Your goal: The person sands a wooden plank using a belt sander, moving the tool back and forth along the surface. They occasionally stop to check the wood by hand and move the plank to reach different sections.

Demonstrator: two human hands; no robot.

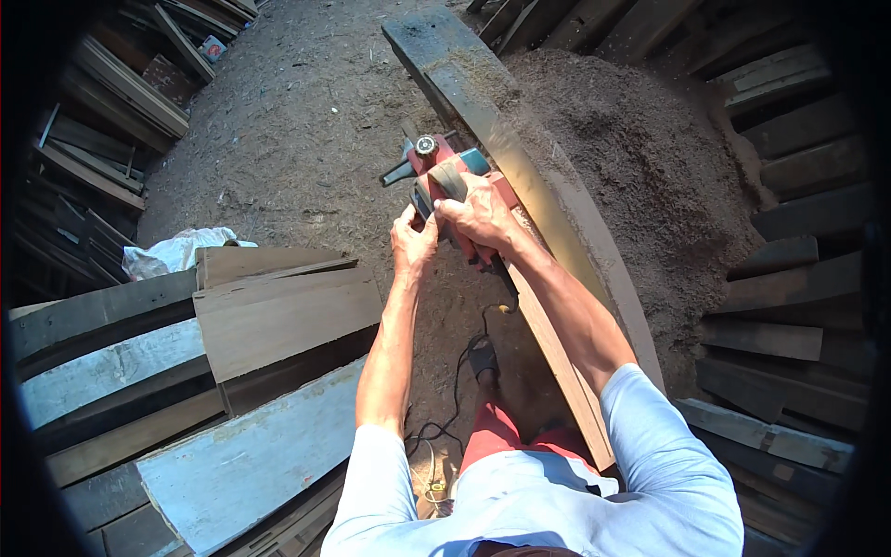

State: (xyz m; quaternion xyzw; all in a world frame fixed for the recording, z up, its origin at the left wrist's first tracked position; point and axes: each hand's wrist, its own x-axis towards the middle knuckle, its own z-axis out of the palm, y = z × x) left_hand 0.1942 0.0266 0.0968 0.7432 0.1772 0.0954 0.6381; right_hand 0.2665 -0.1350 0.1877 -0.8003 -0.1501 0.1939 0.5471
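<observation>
A red and dark electric planer [429,162] with a round dial at its front is tipped over beside the plank bench. My right hand [478,213] is wrapped over its body, fingers closed. My left hand [414,241] pinches its near left side, thumb close to my right hand; the exact spot gripped is partly hidden. From the planer's rear a dark cord [508,290] drops to the ground. Under my right forearm, a long narrow wooden board [566,376] runs along the bench [422,37], its far end hidden by the planer and my hand.
Stacked boards [288,320] stand at the left, with a pale blue-white panel [251,459] nearer me and a white plastic sack [181,251] behind. A big heap of wood shavings [622,176] lies right of the bench. More planks [798,223] line the far right.
</observation>
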